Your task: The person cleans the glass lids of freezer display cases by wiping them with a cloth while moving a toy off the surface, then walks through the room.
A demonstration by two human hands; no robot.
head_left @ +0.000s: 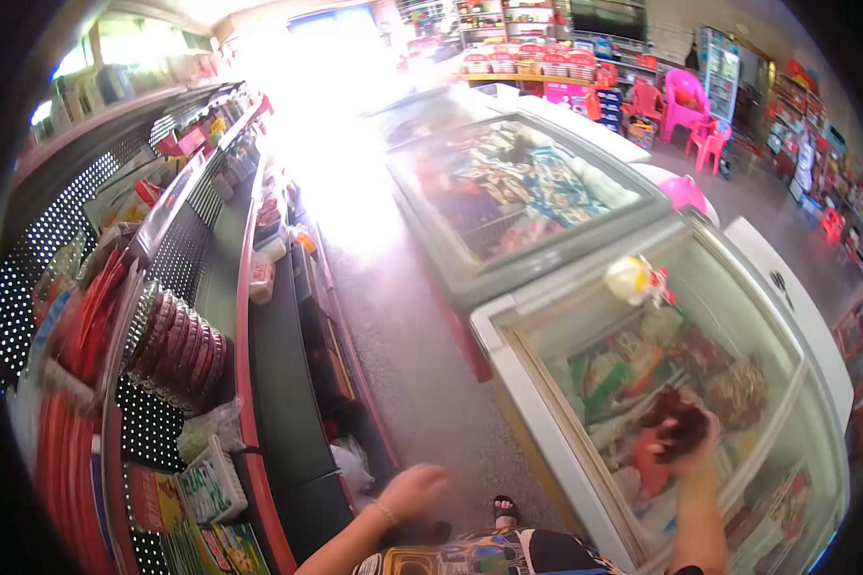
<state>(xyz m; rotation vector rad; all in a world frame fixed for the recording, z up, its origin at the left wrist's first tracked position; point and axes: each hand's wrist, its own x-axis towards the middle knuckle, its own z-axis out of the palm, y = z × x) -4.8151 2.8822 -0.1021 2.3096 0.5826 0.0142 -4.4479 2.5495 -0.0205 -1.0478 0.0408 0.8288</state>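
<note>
My right hand (697,443) reaches down into the chest freezer (537,402) nearest me. Its fingers are closed on a dark reddish-brown lump (679,422), whose exact kind I cannot make out. Below that hand lies a red package (650,470). Around it are a green-and-white bag (599,377) and a brownish bundle (738,391) among other frozen packs. My left hand (417,492) hangs over the aisle between shelf and freezer, touching nothing that I can see. Blur hides how its fingers are held.
A white-and-yellow bag (631,280) rests at the near freezer's far end. Beyond stands a second freezer (556,254) full of packs. Shelving (288,383) with stacked goods runs along my left. Pink chairs (686,101) stand at the back right.
</note>
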